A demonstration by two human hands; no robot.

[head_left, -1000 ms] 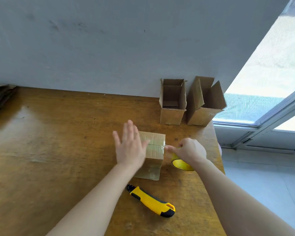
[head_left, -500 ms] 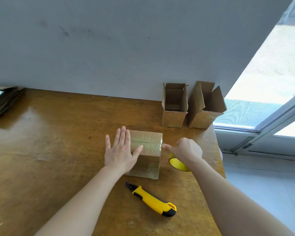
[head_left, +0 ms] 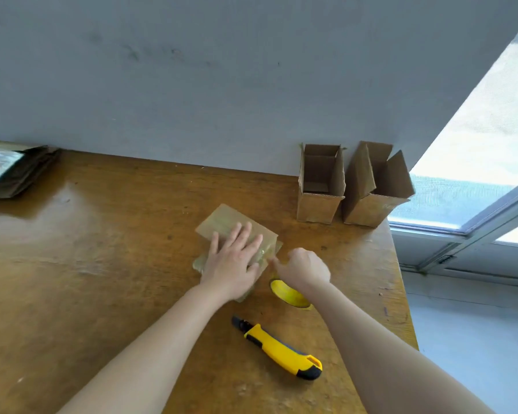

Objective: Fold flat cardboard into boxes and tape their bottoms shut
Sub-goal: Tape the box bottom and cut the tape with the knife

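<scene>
Head view, one item. We are looking from head height, above and behind the left hand (head_left: 232, 264) and right hand (head_left: 302, 268), facing forward and down. Nearness: we are viewing from close in, with both hands landing just below mid-frame. Past the fingertips we are taking in the wooden table (head_left: 102, 264), two open boxes (head_left: 320, 186) and a grey wall (head_left: 222, 85). Right of the fingers, we are catching a window (head_left: 476, 189). Behind the fingers, both forearms (head_left: 150, 354) are running off the bottom edge.
</scene>
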